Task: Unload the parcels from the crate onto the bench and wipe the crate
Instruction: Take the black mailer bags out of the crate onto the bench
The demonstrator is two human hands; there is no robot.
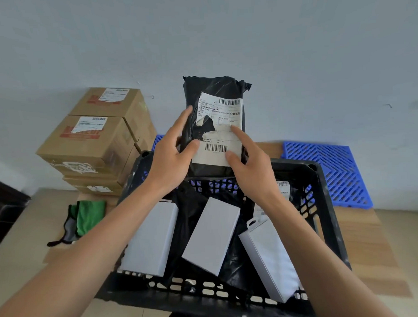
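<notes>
Head view shows the left hand (172, 155) and right hand (247, 164) holding a black parcel (216, 125) between them above the crate (323, 201), likely to carry it to the bench.

Head camera looks down, close over crate (322, 178).

boxes (213, 236) in crate (324, 225), cloth (89, 216) left

A plain pale wall (294, 48) filled the far side, evenly lit. Stacked cardboard boxes (93, 143) stood at far left, a blue lattice panel (331, 173) at far right, and something dark, perhaps furniture (3, 208), at the left edge.
</notes>
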